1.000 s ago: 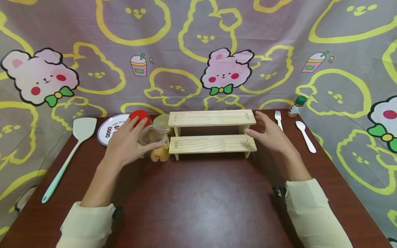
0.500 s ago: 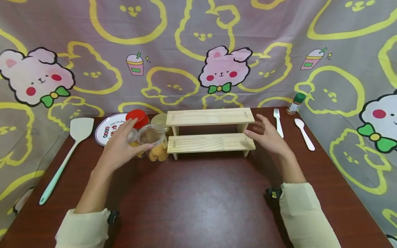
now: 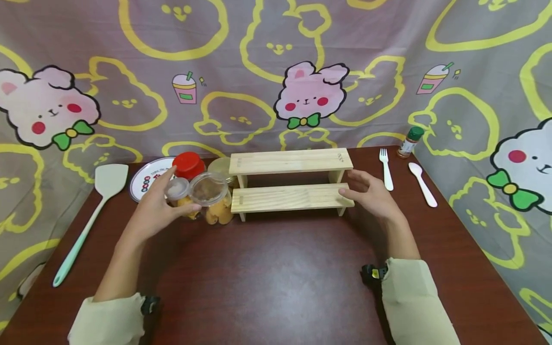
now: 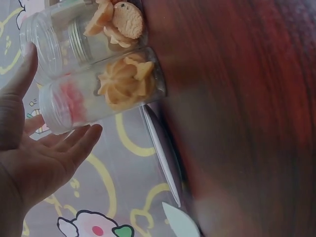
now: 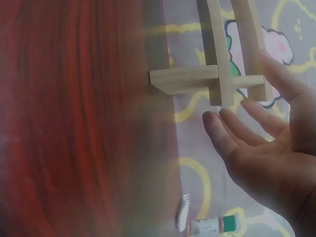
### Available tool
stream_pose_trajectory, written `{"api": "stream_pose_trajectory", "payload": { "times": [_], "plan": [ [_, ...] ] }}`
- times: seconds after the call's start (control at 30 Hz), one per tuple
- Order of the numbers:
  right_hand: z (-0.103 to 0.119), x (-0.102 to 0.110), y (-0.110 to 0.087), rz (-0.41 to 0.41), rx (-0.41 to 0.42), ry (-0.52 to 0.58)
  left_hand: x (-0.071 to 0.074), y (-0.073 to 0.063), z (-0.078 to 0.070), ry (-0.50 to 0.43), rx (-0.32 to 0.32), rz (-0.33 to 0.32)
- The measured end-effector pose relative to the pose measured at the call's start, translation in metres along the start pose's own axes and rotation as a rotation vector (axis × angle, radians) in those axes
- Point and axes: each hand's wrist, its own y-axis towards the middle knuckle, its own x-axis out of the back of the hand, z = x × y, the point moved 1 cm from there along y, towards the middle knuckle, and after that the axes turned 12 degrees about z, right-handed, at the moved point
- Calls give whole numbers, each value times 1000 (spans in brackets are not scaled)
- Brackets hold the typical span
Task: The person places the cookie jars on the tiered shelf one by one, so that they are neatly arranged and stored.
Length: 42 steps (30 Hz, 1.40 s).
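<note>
My left hand is beside a slim clear jar, its fingers spread and relaxed. The left wrist view shows yellow fluted pieces inside that jar, with fingertips right at its wall. Against it stands a wider clear jar holding orange fish-shaped pieces. A red-lidded jar and a gold-lidded jar are behind. Loosely curved at the right end of a two-tier wooden shelf, my right hand holds nothing; its fingertips come close to the boards.
A white plate lies behind the left hand, with a pale green spatula at far left. On the right are a white fork, a white spoon and a green-capped spice bottle. Patterned cloth hangs behind the table.
My left hand has drawn back to the left and towards me from the wider jar, uncovering the slim jar. My right hand stays by the shelf's right end. The view has shifted slightly.
</note>
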Motion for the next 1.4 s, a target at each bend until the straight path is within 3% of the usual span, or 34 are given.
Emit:
{"api": "stream_pose_trajectory", "payload": {
  "times": [0.2, 0.43, 0.6, 1.07, 1.4],
  "plan": [
    [-8, -2, -5, -26, -28, 23, 0, -2, 4, -54, 99, 17],
    [-17, -1, -9, -40, 5, 88, -3, -7, 12, -192, 130, 29],
    [-20, 0, -7, -42, 19, 92, -3, -7, 19, -249, 177, -2],
    [-24, -5, -5, -23, -20, 129, -4, -8, 24, -363, 199, -61],
    [-28, -4, -2, 11, -38, 152, -7, -9, 27, -385, 217, -73]
  ]
}}
